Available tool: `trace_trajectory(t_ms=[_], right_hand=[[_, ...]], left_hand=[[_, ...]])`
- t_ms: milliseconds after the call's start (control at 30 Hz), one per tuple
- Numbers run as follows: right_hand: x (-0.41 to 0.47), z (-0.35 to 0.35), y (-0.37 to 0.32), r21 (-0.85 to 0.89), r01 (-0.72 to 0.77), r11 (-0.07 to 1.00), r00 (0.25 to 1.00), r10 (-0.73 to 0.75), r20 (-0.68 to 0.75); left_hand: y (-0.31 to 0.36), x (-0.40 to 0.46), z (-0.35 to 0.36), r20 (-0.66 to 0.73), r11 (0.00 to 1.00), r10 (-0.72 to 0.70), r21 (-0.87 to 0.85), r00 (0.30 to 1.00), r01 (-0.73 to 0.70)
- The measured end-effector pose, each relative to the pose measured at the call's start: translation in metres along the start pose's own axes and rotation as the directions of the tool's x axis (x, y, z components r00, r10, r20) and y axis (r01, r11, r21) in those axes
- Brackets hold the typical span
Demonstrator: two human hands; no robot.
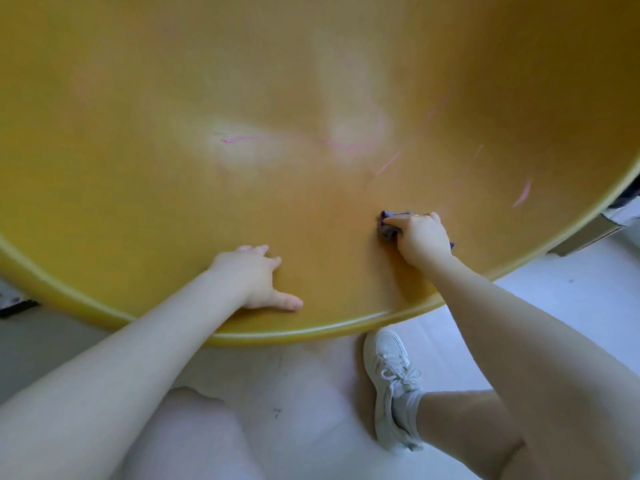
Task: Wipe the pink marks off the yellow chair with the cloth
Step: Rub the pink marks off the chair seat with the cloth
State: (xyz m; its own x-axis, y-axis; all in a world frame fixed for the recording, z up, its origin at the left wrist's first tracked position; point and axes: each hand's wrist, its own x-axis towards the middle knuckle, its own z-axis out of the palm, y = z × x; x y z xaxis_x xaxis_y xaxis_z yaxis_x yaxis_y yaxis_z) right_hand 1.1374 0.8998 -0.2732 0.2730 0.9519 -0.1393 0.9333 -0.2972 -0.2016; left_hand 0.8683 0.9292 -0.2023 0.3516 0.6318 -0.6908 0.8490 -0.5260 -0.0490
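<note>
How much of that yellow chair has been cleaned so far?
Nothing can be confirmed as cleaned. In hand: the right hand grips the purple cloth against the yellow chair, while the left hand rests flat on it. Left: the long pink line and short pink streaks.

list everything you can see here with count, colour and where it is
yellow chair: one, yellow, fills the upper frame, rounded rim nearest the person
pink marks: several, pink, long curved line mid-seat, shorter streaks toward the right
cloth: one, purple-grey, bunched on the seat under the right hand
floor: white, below the rim
shoe: one, white, laced, on the floor
left hand: fingers spread, resting flat on the seat
right hand: grips the cloth against the seat
</note>
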Motion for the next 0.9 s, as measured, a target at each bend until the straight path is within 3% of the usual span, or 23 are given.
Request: trace_trajectory(t_ms=[133,300,467,733,800,900], right_hand=[[-0.038,0.010,-0.053,0.147,0.051,0.988,0.998,-0.044,-0.046],[-0.101,0.027,-0.133,0.226,0.313,0.923,0.950,-0.301,-0.086],[-0.096,0.030,-0.103,0.200,0.246,0.949,0.968,-0.229,-0.102],[-0.083,0.000,-0.007,-0.030,-0.169,0.985,0.974,0.162,-0.161],[-0.082,0.000,-0.016,-0.008,-0.157,0.988,0.981,0.155,-0.120],[-0.092,0.011,-0.048,0.110,0.066,0.992,0.991,-0.053,-0.119]], left_hand=[[0.000,-0.002,0.006,0.037,0.999,-0.017,0.034,0.999,0.016],[0.001,-0.004,0.006,0.020,1.000,0.000,0.030,1.000,-0.001],[0.002,-0.001,0.005,0.016,0.999,-0.018,0.030,1.000,0.018],[0.017,0.000,0.009,0.008,0.993,-0.116,-0.025,0.993,0.116],[0.022,0.000,0.007,0.016,0.989,-0.141,-0.045,0.990,0.141],[0.033,0.007,0.003,-0.077,0.987,-0.090,-0.138,0.993,0.079]])
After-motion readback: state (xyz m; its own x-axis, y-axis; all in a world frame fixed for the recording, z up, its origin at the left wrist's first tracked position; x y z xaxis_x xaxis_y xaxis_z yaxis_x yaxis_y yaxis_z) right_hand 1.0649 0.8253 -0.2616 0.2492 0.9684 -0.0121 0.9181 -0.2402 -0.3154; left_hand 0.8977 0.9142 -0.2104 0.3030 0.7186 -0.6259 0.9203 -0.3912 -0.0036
